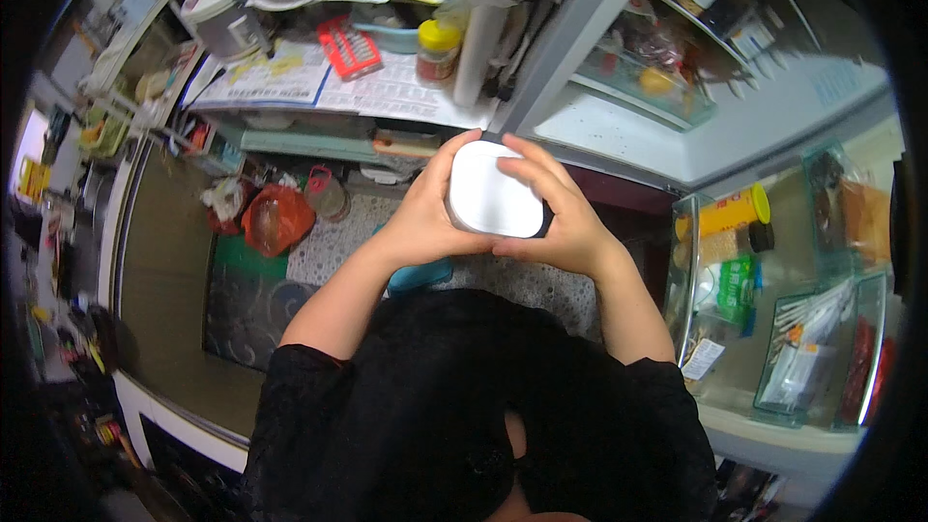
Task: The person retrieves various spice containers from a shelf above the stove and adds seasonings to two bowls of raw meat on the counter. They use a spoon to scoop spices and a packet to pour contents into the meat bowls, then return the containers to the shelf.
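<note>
Both of my hands hold a container with a white rounded-square lid (493, 192) in front of my chest. My left hand (428, 210) wraps around its left side. On the other side, my right hand (569, 214) grips the edge, with some fingers resting over the lid's top right. The container's body below the lid is mostly hidden. Just beyond it to the right stands an open refrigerator (616, 123) with white inner walls.
The refrigerator door (761, 406) hangs open at my right, its racks holding a yellow canister (725, 212) and packets. Ahead, a paper-covered shelf (428, 98) bears a yellow-lidded jar (438, 51) and a red package (349, 48). Red plastic bags (278, 221) sit on the floor at left.
</note>
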Available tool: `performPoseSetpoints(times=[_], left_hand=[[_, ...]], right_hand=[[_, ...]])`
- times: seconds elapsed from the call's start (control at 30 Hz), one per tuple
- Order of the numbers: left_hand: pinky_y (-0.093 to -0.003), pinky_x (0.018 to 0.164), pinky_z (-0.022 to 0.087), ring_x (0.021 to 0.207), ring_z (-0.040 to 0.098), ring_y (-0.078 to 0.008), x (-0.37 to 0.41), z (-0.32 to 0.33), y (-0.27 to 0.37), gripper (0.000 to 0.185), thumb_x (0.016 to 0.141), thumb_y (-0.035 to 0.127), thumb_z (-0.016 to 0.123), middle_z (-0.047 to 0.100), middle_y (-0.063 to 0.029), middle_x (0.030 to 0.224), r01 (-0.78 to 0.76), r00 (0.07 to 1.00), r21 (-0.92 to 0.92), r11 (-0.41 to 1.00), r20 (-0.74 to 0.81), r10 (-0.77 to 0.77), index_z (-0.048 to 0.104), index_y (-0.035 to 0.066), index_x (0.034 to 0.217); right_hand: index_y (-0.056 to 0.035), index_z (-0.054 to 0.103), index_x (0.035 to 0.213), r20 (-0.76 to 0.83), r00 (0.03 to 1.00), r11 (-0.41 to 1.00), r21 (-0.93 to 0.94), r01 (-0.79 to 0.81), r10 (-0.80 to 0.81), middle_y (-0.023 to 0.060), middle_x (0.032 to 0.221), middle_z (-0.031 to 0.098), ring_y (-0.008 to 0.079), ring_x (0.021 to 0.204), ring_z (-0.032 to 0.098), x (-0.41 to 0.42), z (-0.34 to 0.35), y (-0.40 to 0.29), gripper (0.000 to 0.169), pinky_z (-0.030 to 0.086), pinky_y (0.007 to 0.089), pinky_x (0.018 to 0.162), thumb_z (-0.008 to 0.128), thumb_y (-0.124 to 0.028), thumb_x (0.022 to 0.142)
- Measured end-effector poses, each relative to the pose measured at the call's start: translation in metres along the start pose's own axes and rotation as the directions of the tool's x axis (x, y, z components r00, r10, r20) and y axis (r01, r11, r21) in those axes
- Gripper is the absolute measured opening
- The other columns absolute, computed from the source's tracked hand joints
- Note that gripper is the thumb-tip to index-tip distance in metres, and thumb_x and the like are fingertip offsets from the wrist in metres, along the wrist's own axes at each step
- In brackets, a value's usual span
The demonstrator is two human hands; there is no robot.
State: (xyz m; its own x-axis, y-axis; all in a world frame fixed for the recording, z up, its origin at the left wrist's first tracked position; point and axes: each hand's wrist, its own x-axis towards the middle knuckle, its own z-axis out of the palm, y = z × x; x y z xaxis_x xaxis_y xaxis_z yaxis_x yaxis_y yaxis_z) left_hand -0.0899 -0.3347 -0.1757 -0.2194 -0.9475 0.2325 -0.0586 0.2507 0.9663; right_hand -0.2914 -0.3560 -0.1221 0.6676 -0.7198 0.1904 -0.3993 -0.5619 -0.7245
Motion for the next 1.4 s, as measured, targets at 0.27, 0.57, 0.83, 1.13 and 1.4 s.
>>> performPoseSetpoints(times=[0.27, 0.57, 0.83, 1.13, 1.4], left_hand=[[-0.0358, 0.099, 0.038, 0.117, 0.046, -0.0253, -0.079, -0.009, -0.009, 0.103, 0.055, 0.027, 0.086, 0.047, -0.0168, 0.125, 0.103, 0.97, 0.123, 0.987, -0.233, -0.072, 0.029, 0.003, 0.137], [-0.0343, 0.098, 0.038, 0.117, 0.046, -0.0224, -0.162, -0.046, -0.033, 0.098, 0.056, 0.024, 0.082, 0.046, -0.0138, 0.126, 0.245, 0.875, 0.015, 0.969, -0.434, -0.214, 0.031, 0.005, 0.138], [-0.0353, 0.098, 0.038, 0.118, 0.045, -0.0232, -0.225, -0.149, -0.064, 0.102, 0.051, 0.014, 0.086, 0.045, -0.0124, 0.128, 0.29, 0.835, 0.084, 0.953, -0.508, -0.209, 0.033, 0.007, 0.137], [-0.034, 0.097, 0.04, 0.117, 0.045, -0.0197, -0.303, -0.29, -0.062, 0.101, 0.053, 0.013, 0.086, 0.044, -0.009, 0.128, 0.193, 0.82, -0.077, 0.978, -0.534, -0.204, 0.032, 0.009, 0.138], [-0.0349, 0.099, 0.037, 0.12, 0.043, -0.0202, -0.35, -0.309, -0.043, 0.104, 0.053, 0.011, 0.085, 0.043, -0.009, 0.13, 0.076, 0.754, -0.143, 0.987, -0.639, -0.151, 0.027, 0.009, 0.139]], right_hand=[[-0.0056, 0.052, 0.126, 0.221, 0.934, 0.95, -0.071, 0.304, -0.282, 0.0246, 0.137, 0.038, 0.0385, 0.122, 0.043, 0.008, 0.058, 0.02, 0.063, 0.034, 0.0412, 0.102, 0.065, -0.044, 0.077], [-0.0049, 0.05, 0.127, 0.312, 0.856, 0.903, 0.021, 0.428, -0.413, 0.0245, 0.134, 0.041, 0.0381, 0.121, 0.045, 0.032, 0.15, 0.002, 0.062, 0.036, 0.0402, 0.1, 0.055, -0.049, 0.085], [-0.0045, 0.05, 0.126, 0.413, 0.829, 0.919, 0.053, 0.391, -0.377, 0.0272, 0.133, 0.042, 0.0395, 0.119, 0.046, 0.1, 0.251, -0.049, 0.057, 0.037, 0.0403, 0.1, 0.06, -0.04, 0.083], [-0.0044, 0.054, 0.123, 0.342, 0.817, 0.881, 0.089, 0.464, -0.465, 0.0233, 0.131, 0.046, 0.0364, 0.117, 0.048, 0.178, 0.366, -0.132, 0.054, 0.037, 0.0387, 0.099, 0.062, -0.037, 0.081], [-0.0027, 0.06, 0.114, 0.489, 0.691, 0.816, 0.078, 0.573, -0.532, 0.0203, 0.123, 0.055, 0.0337, 0.109, 0.055, 0.21, 0.395, -0.187, 0.052, 0.043, 0.0408, 0.093, 0.058, -0.043, 0.081]])
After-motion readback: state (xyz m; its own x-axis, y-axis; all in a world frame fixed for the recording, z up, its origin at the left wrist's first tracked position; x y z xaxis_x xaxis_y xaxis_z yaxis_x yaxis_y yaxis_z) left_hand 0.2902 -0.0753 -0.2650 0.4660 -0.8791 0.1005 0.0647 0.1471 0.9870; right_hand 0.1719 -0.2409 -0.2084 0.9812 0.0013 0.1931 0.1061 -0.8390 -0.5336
